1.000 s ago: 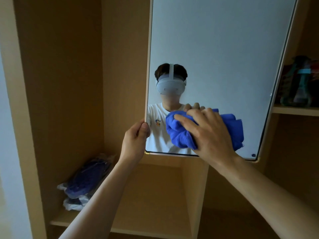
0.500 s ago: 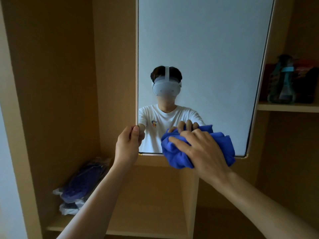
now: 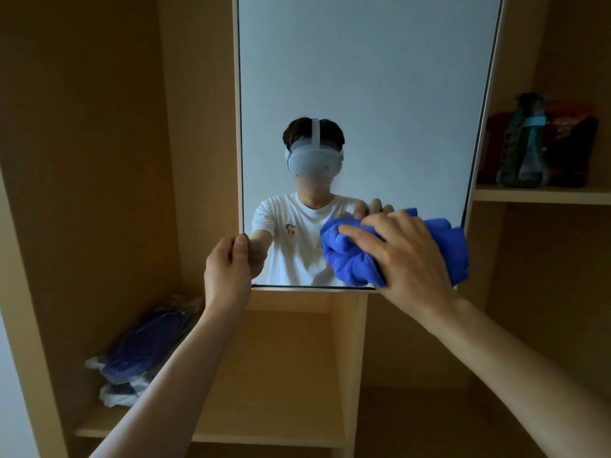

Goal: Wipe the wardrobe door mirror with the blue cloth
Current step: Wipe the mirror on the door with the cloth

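Observation:
The wardrobe door mirror [image 3: 363,94] hangs upright in front of me, its lower edge at mid-height of the view. My left hand [image 3: 228,272] grips the mirror's lower left corner, thumb on the glass edge. My right hand [image 3: 406,256] presses a bunched blue cloth [image 3: 347,256] against the glass in the lower right corner, fingers spread and curled over the cloth. Part of the cloth is hidden under that hand. The mirror reflects a person in a white t-shirt wearing a headset.
Open wooden wardrobe compartments surround the door. A plastic-wrapped blue bundle [image 3: 142,348] lies on the lower left shelf [image 3: 231,434]. A bottle [image 3: 522,143] and dark bags stand on the right shelf [image 3: 542,195]. A vertical divider [image 3: 350,358] stands below the mirror.
My right hand has slid the blue cloth rightward along the bottom of the mirror toward its lower right corner. My left hand keeps its hold on the left corner.

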Demonstrator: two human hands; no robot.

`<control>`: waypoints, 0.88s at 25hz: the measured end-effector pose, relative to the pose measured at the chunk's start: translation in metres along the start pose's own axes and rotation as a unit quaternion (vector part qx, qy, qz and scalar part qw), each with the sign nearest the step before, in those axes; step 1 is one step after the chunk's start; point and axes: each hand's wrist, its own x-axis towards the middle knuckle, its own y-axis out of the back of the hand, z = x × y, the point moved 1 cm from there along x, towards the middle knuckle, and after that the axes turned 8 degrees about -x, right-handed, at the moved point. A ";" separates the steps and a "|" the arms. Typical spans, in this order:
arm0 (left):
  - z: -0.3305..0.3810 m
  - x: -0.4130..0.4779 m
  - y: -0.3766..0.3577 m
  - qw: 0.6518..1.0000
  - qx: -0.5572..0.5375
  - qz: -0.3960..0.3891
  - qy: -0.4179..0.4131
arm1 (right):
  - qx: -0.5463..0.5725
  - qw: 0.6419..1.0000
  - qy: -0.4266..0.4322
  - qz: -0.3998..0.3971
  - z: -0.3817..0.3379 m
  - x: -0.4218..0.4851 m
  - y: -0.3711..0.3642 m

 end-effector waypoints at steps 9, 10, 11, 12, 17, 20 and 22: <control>-0.003 0.000 -0.001 0.999 0.040 0.004 -0.018 | 0.008 0.997 0.034 -0.066 -0.005 -0.050 -0.014; -0.003 0.000 0.000 0.999 0.043 0.001 -0.017 | 0.018 0.997 0.024 -0.066 -0.004 -0.045 -0.012; -0.003 0.000 0.000 0.999 0.045 -0.001 -0.017 | 0.029 0.998 0.011 -0.060 0.000 -0.040 -0.009; -0.003 0.000 0.000 0.999 0.045 -0.001 -0.016 | 0.030 0.999 -0.002 -0.043 0.005 -0.032 -0.005; -0.003 -0.002 -0.003 1.000 0.011 0.011 0.006 | -0.046 0.995 -0.076 0.034 0.052 0.011 0.018; -0.005 -0.001 -0.003 1.000 0.012 0.014 0.007 | -0.060 0.995 -0.075 0.039 0.060 0.011 0.018; -0.007 -0.001 -0.004 1.000 0.009 0.014 0.004 | -0.058 0.996 -0.060 0.039 0.053 -0.002 0.014</control>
